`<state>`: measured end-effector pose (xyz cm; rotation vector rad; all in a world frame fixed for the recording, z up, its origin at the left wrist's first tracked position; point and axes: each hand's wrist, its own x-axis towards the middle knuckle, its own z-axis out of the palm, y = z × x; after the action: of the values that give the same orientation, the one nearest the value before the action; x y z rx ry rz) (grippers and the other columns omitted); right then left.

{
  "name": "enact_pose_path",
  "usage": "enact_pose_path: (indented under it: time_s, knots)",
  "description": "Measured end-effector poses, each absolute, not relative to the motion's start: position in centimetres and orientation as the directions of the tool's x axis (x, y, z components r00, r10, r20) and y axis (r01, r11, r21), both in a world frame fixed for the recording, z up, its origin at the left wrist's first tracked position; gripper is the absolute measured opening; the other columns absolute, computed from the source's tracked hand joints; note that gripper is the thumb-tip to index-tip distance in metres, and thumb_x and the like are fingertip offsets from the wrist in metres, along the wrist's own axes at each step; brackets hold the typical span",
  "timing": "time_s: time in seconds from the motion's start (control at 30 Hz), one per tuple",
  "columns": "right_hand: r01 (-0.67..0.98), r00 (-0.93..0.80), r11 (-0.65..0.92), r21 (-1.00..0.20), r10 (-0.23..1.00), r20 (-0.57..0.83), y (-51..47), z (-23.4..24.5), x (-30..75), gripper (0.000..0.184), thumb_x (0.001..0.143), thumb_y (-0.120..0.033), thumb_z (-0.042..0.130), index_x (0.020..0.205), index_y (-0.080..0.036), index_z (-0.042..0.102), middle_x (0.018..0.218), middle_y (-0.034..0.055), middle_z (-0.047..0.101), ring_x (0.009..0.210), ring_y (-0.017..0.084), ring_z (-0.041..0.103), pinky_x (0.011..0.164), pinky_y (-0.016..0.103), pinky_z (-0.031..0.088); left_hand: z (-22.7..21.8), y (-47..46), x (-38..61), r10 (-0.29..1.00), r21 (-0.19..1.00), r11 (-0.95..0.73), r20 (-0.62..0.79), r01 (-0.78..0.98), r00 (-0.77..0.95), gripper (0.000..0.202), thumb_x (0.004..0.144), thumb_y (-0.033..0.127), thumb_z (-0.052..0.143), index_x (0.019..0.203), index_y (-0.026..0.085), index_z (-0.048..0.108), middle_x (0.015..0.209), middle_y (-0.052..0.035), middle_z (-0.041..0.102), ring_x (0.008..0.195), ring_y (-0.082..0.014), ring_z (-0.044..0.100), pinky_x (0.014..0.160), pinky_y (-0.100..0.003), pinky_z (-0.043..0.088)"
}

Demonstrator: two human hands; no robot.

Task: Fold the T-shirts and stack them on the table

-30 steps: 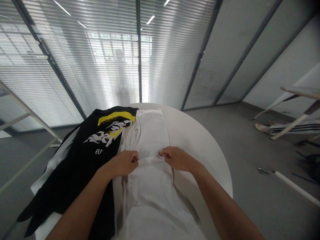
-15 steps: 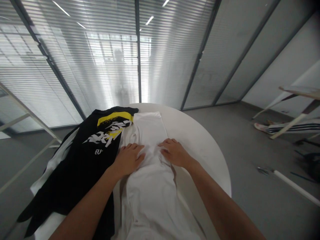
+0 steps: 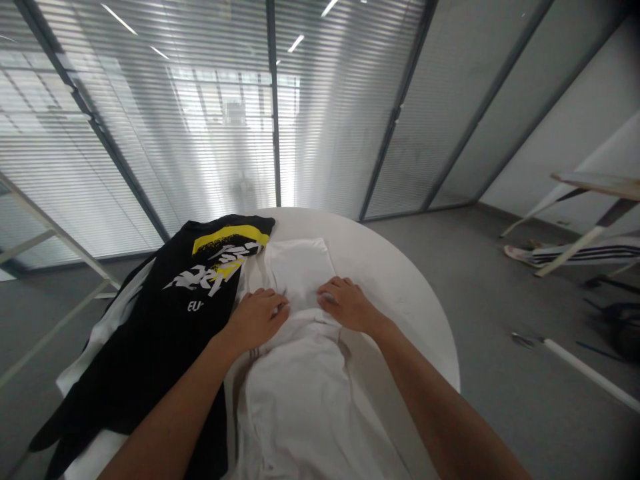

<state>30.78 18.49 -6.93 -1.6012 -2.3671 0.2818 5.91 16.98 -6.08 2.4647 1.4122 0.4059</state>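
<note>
The fingers [image 3: 277, 309] of the left hand [image 3: 256, 320] lie flat and close together, palm down on a crumpled white cotton garment [image 3: 295, 400]. The right hand [image 3: 350, 307] presses the same cloth just beside it, fingers stretched out and holding nothing. The garment lies lengthwise on the round white surface [image 3: 400, 280], and its left edge touches a black T-shirt with yellow and white print [image 3: 165, 320].

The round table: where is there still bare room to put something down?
The widest bare patch of the table lies right of the white garment, out to the rim past the right hand. A thin strip runs along the far rim. The left half is crowded: the black shirt covers it, and the left hand lies flat on the white garment beside it.
</note>
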Motion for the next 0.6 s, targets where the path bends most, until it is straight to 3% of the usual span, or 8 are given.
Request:
enact_pose_path:
  time_s: [0.13,0.23,0.33,0.47,0.6]
  knots:
    - [0.836,-0.383,0.375,-0.402,0.922,0.062,18.5,-6.6,31.0,0.026,0.093,-0.036,0.048,0.09,-0.02,0.068,0.093,0.0057,0.066,0.085,0.016,0.057,0.077,0.027,0.039,-5.9,17.1,5.3,0.88,0.495,-0.435,0.056,0.752,0.472,0.038,0.094,0.041,0.038,0.082,0.019,0.067,0.082,-0.0046,0.068,0.079,-0.0173,0.06,0.073,-0.027,0.04]
    - [0.816,-0.294,0.294,-0.498,0.953,0.08,19.5,-6.7,31.0,0.023,0.092,-0.031,0.048,0.095,-0.019,0.067,0.093,0.005,0.068,0.082,0.015,0.059,0.075,0.025,0.04,-6.3,17.7,5.1,0.918,0.599,-0.34,0.044,0.725,0.394,0.037,0.092,0.041,0.04,0.08,0.019,0.067,0.081,-0.0036,0.07,0.076,-0.0163,0.061,0.068,-0.025,0.04]
    - [0.835,-0.151,0.171,-0.523,0.985,0.081,21.8,-6.9,30.9,0.025,0.088,-0.027,0.05,0.103,-0.017,0.067,0.099,0.0071,0.069,0.088,0.016,0.062,0.08,0.025,0.042,-6.1,19.3,4.9,0.954,0.712,-0.157,-0.069,0.685,0.291,0.033,0.088,0.038,0.043,0.083,0.018,0.068,0.08,-0.0029,0.07,0.067,-0.015,0.062,0.06,-0.024,0.042]
    - [0.866,-0.028,0.025,-0.499,1.0,0.003,26.4,-6.7,30.8,0.028,0.083,-0.024,0.055,0.106,-0.015,0.067,0.103,0.0104,0.07,0.097,0.02,0.064,0.083,0.026,0.043,-5.1,23.3,4.8,0.979,0.697,0.081,-0.19,0.712,0.075,0.026,0.08,0.032,0.052,0.094,0.016,0.067,0.073,-0.0043,0.067,0.055,-0.0142,0.059,0.05,-0.023,0.04]
    - [0.846,0.086,-0.092,-0.526,0.996,-0.036,30.5,-6.9,30.5,0.031,0.083,-0.025,0.051,0.106,-0.013,0.067,0.103,0.0145,0.071,0.088,0.022,0.068,0.076,0.027,0.047,-5.0,27.9,5.3,0.973,0.677,0.221,-0.203,0.702,-0.11,0.03,0.078,0.031,0.057,0.102,0.015,0.062,0.068,-0.0029,0.062,0.051,-0.0141,0.054,0.046,-0.023,0.039]
